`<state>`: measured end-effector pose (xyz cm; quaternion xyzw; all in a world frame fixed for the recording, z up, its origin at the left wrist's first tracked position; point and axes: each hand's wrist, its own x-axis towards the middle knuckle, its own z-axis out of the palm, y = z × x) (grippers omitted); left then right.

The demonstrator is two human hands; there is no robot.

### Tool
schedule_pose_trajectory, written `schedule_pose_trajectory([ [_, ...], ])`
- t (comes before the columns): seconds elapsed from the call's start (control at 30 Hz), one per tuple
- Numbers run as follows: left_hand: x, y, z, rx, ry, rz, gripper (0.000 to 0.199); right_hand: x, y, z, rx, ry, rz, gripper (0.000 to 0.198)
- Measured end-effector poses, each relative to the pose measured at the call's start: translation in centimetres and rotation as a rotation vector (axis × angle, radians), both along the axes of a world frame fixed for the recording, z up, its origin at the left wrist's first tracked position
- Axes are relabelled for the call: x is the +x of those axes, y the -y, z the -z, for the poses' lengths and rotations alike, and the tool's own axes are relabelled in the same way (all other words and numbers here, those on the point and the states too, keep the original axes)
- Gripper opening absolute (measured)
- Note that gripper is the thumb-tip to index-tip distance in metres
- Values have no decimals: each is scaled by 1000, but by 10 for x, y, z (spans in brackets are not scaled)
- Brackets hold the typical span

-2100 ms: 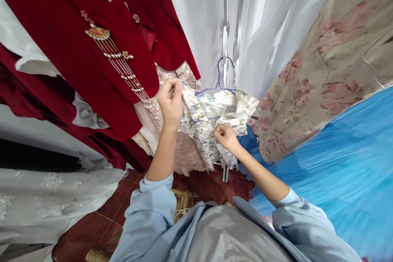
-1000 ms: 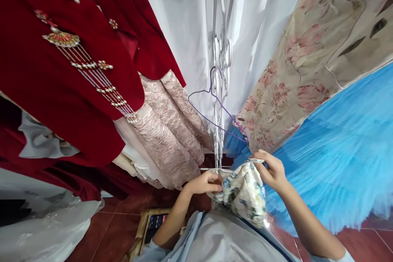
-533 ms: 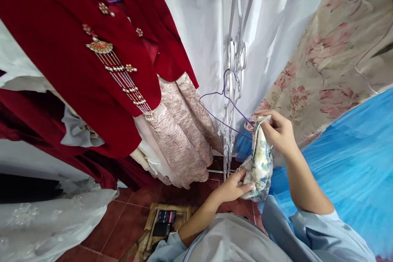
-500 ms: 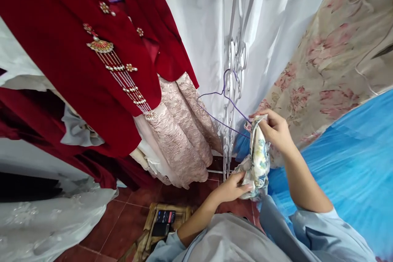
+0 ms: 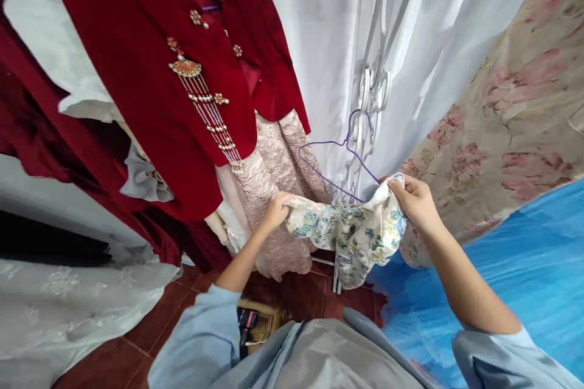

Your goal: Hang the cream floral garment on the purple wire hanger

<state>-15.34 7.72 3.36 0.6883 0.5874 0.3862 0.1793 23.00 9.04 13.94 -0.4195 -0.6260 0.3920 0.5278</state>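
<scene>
Hanging across the upper left of the frame is a big red embroidered jacket, with blue tulle filling the lower right. Mid-frame, a floral garment is stretched between both hands: left hand pinched shut on one corner, right hand clamped on the other. Just above hangs a purple wire hanger, probably hooked on the white metal rack, hard to tell. Silky cloth could slip off that thin wire if draped unevenly.

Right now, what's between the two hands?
In the head view, the floral cloth stretches between the left hand and the right hand, each gripping an end. The purple hanger hangs just behind.
</scene>
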Motion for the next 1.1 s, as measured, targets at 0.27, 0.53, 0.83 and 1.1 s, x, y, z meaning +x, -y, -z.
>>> schedule_pose_trajectory([
  [0.27, -15, -97, -28, -105, -3, 97, 21, -7, 11, 2, -171, -92, -75, 42],
  [0.53, -4, -146, -34, -23, 62, 99, 26, -10, 8, 3, -126, 16, -38, 53],
  [0.83, 23, -196, -105, 282, 209, 45, 23, -5, 9, -3, -128, 96, 5, 54],
  [1.1, 61, -183, -121, 108, 234, 259, 24, 3, 7, -9, -190, 83, -14, 56],
])
